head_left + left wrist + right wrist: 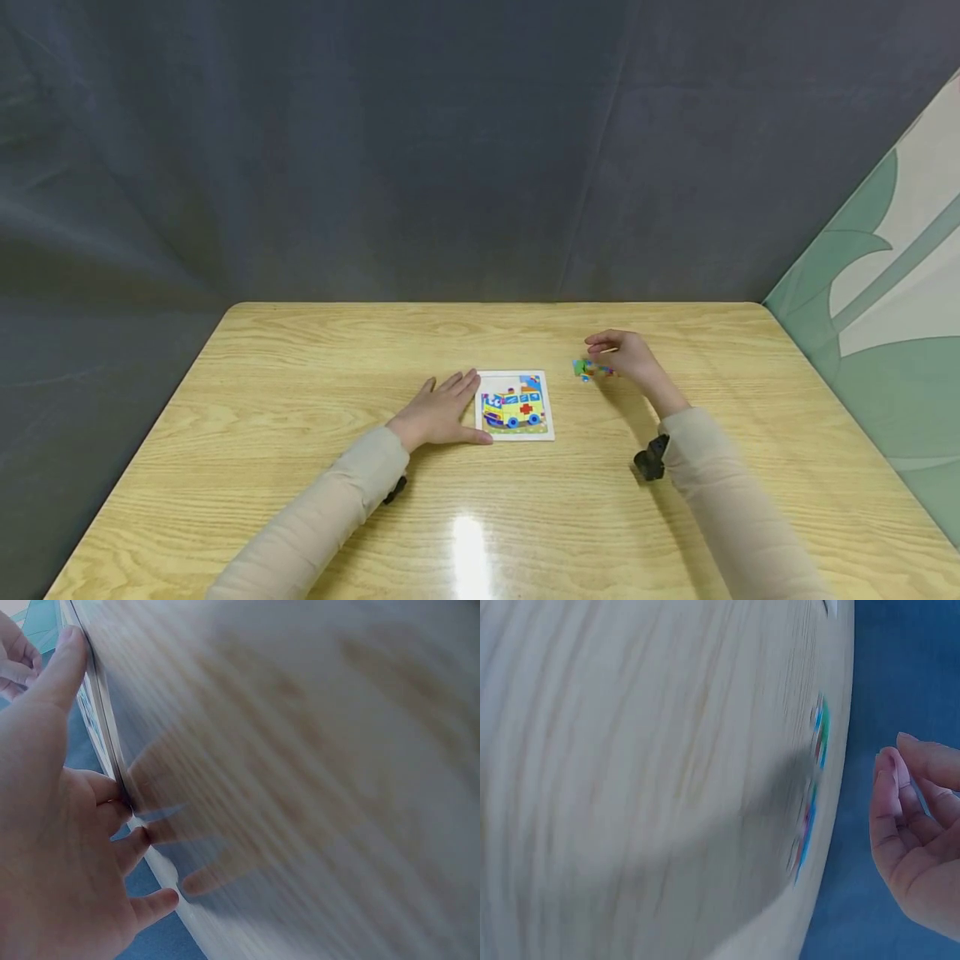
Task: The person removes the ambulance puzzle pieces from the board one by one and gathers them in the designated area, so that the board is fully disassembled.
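A small jigsaw puzzle board [517, 438] with a white frame lies on the table, its picture a yellow ambulance with blue wheels. A pale bare patch shows at its upper left. My left hand [442, 412] is spread flat at the board's left side, fingertips and thumb at the frame. Above a little cluster of colourful puzzle pieces [581, 367], right of the board, hovers my right hand [630, 357]. In the right wrist view this hand [919, 832] has loosely bent fingers with the thumb near the index finger, and no piece shows between them.
The wooden table [315, 358] extends to a dark curtain [480, 150] behind it. A panel with green leaf shapes [862, 242] stands along the right side. Black wrist cameras [651, 458] hang below the sleeves, and light glares on the near tabletop.
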`<state>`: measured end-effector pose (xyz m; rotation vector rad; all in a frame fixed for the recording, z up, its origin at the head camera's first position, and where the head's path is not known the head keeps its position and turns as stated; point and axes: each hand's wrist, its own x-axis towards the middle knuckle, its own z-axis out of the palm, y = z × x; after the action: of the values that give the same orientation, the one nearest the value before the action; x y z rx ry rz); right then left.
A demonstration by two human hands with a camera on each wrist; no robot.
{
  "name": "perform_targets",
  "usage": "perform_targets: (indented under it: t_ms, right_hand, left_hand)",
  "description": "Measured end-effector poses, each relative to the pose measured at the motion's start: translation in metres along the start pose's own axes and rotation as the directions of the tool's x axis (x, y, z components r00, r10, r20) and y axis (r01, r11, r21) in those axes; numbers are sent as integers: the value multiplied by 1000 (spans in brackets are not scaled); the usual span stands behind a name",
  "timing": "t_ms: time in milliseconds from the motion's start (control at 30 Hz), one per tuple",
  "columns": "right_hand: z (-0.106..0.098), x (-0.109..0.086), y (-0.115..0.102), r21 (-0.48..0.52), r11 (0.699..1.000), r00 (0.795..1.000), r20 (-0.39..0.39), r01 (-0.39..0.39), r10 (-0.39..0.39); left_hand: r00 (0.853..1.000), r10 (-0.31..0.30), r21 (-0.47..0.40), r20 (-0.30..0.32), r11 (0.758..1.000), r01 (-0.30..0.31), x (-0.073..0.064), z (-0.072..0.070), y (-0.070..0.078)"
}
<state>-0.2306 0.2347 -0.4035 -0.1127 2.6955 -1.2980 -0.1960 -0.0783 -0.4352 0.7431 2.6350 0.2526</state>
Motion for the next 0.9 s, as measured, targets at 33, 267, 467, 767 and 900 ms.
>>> perform_targets:
  t_ms: [33, 267, 467, 767, 900]
  right_hand:
    - [4, 1, -3, 0, 1000, 1000, 8, 9, -9]
    - [33, 7, -17, -25, 998, 995, 72, 64, -62]
    - [56, 8, -26, -54, 995, 989, 129, 79, -72]
    - [73, 8, -30, -182, 976, 983, 162, 118, -89]
    - [75, 5, -31, -218, 962, 974, 190, 163, -122]
  left_hand:
    - [1000, 0, -2, 1, 1000, 0, 0, 0, 0]
    - [1000, -1, -5, 1, 1000, 1, -1, -3, 1]
    - [1000, -10, 2, 2, 1000, 10, 1, -2, 1]
    - [1000, -16, -5, 3, 1000, 16, 2, -1, 1]
    - [1000, -17, -4, 5, 1000, 17, 2, 0, 1]
